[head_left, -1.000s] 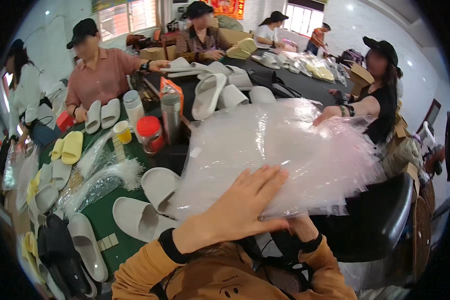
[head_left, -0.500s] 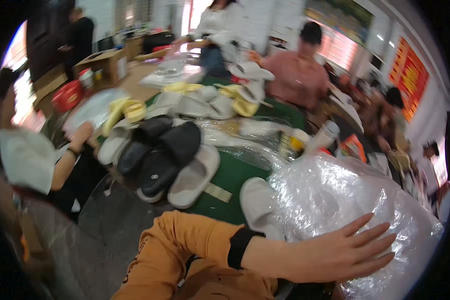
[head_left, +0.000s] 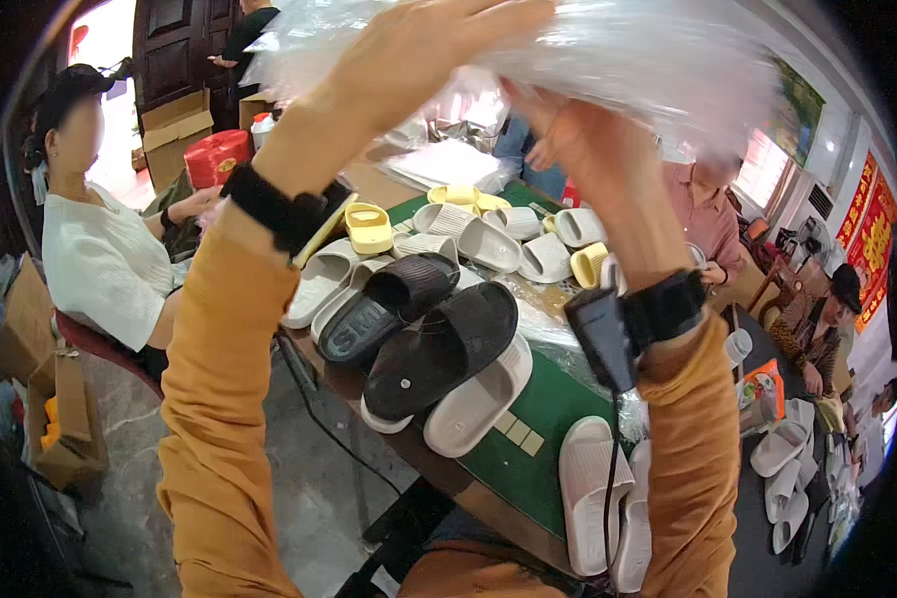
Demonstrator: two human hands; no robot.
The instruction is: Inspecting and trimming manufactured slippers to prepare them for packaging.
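Note:
Both my arms are raised high, in orange sleeves with black wristbands. My left hand (head_left: 409,60) and my right hand (head_left: 588,149) hold up a big bundle of clear plastic bags (head_left: 658,50) at the top of the view. Below them, on the green table (head_left: 538,419), lie black slide sandals (head_left: 439,344), beige slide sandals (head_left: 478,409) and yellow slippers (head_left: 369,227). A small black device (head_left: 598,339) with a cable hangs from my right wrist.
A seated person in a white top (head_left: 100,259) is at the left, by cardboard boxes (head_left: 40,399) and a red container (head_left: 214,157). Other people sit at the right. More white sandals (head_left: 593,493) lie at the table's near edge. Grey floor lies below.
My view has swung left and the bundle of bags has gone from resting in front of me to being lifted overhead with both hands.

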